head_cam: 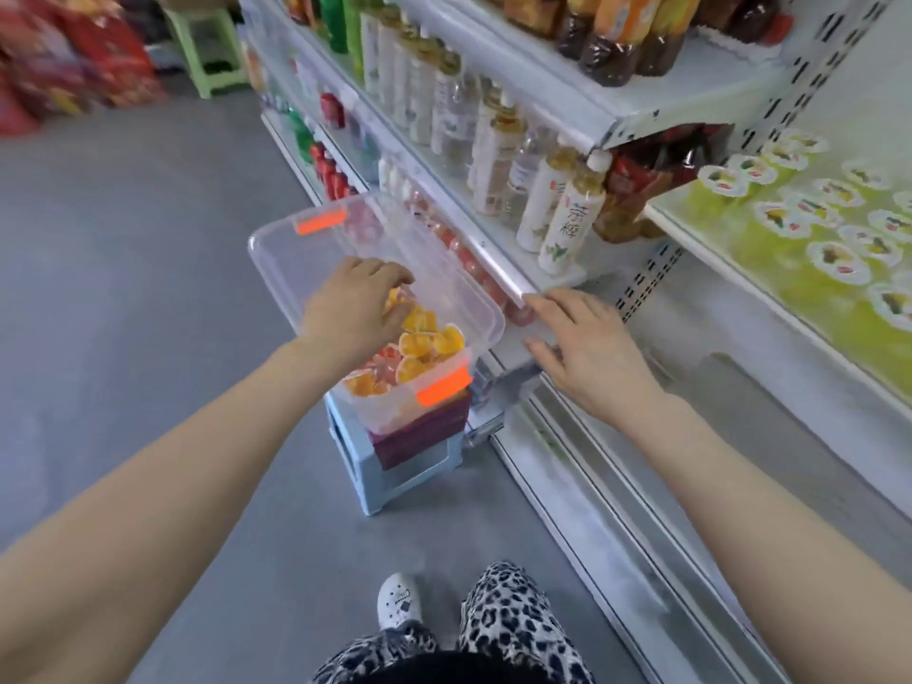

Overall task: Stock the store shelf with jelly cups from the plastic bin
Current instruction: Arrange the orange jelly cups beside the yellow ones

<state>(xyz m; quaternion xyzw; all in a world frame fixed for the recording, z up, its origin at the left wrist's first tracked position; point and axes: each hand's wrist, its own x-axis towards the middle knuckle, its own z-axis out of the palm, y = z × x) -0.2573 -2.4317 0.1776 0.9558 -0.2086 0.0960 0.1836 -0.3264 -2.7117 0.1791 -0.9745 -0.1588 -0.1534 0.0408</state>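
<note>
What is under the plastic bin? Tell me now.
A dark red box sits under the bin, on a pale blue stool. The box's top is covered by the bin.

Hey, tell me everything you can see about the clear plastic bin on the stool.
The plastic bin is clear, long and rounded, with an orange latch at each end. It stands on a dark red box atop a light blue stool, beside the shelf. Orange and pink jelly cups fill its near end. The left hand reaches in, fingers curled over the cups.
</note>
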